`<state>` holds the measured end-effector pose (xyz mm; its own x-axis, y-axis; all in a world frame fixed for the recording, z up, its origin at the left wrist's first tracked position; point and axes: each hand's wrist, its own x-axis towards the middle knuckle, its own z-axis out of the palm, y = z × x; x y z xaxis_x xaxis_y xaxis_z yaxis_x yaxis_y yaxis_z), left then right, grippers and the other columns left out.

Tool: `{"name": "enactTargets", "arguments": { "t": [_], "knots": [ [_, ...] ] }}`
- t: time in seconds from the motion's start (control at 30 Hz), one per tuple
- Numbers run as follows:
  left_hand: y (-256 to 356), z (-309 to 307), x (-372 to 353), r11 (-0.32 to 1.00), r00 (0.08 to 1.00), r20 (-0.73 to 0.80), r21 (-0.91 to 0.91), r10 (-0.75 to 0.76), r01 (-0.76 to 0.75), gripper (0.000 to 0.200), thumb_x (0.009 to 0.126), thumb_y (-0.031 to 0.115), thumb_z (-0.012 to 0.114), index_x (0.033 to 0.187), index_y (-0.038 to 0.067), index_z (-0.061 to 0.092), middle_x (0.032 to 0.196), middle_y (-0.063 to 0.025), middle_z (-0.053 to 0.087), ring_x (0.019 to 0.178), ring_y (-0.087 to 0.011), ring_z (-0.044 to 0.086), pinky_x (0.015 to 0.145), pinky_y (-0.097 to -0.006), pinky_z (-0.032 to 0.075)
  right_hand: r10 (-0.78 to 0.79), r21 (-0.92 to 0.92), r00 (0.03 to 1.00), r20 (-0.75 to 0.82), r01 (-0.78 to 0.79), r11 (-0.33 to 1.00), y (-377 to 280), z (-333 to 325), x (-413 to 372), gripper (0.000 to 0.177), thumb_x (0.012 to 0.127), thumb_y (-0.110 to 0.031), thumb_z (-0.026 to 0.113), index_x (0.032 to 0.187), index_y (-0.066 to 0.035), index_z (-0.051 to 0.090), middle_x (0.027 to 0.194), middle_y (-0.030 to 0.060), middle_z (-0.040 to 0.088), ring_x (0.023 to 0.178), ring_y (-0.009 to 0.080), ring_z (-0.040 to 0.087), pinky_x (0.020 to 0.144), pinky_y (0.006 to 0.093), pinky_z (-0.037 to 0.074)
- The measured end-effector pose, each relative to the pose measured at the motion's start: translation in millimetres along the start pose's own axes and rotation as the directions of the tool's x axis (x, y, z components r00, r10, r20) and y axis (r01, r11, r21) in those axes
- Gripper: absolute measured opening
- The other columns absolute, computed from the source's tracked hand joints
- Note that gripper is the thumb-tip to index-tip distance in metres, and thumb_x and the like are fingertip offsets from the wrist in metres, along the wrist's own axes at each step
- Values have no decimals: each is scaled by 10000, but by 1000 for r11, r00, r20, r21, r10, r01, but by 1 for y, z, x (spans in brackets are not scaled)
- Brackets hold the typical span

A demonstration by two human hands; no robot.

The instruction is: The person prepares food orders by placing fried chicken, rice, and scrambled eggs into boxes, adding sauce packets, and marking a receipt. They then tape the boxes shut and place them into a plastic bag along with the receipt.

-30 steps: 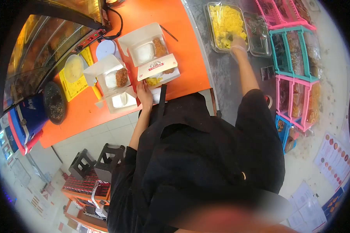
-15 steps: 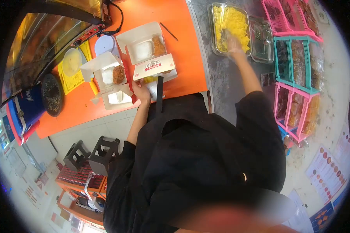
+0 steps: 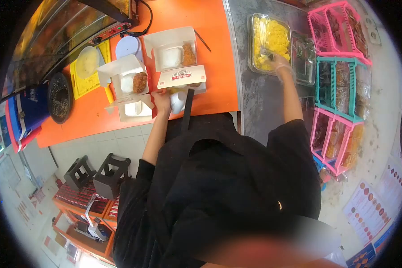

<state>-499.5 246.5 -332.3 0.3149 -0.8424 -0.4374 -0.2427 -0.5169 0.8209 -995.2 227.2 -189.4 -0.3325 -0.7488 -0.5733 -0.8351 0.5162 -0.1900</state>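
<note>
My left hand (image 3: 162, 101) is closed at the left edge of a printed paper food box (image 3: 182, 77), which stands open near the counter's front edge with white rice and some yellow food inside. My right hand (image 3: 280, 63), in a clear plastic glove, reaches into a clear tray (image 3: 252, 60) of shredded yellow food (image 3: 270, 38). It is closed around a greyish metal utensil (image 3: 265, 52), whose tip is sunk in the food. Two more open boxes, a rear box (image 3: 156, 42) and a left box (image 3: 113, 73), hold rice and fried chicken.
A second clear tray (image 3: 304, 73) with dark green contents sits right of the yellow food. Pink baskets (image 3: 332, 134) and a teal basket (image 3: 330, 111) of packets line the right side. On the left are a black stone mortar (image 3: 59, 98), a yellow board (image 3: 82, 91) and a glass warmer (image 3: 67, 31).
My right hand has shifted toward the right side of the tray, and the utensil is now visible. My left hand stays at the box. The whole view has shifted slightly.
</note>
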Motion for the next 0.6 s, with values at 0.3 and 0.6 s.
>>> {"name": "enactTargets", "arguments": {
  "t": [0.3,0.6],
  "knots": [
    [62,-72,-73,977,979,195,194,54,-92,367,801,96,690,1081,7,471,792,-91,562,749,-158,563,676,-305,471,-41,-146,992,-118,23,989,-2,35,12,736,755,-521,641,1311,-57,509,1280,225,553,1188,351,540,990,413,432],
    [86,-93,-88,954,945,311,239,101,-181,260,830,101,667,1033,16,529,805,-96,605,758,-165,579,704,-305,470,-112,-322,992,61,126,938,-22,2,-7,697,768,-571,608,1290,-113,541,1283,186,562,1170,348,548,983,405,434]
  ]
}}
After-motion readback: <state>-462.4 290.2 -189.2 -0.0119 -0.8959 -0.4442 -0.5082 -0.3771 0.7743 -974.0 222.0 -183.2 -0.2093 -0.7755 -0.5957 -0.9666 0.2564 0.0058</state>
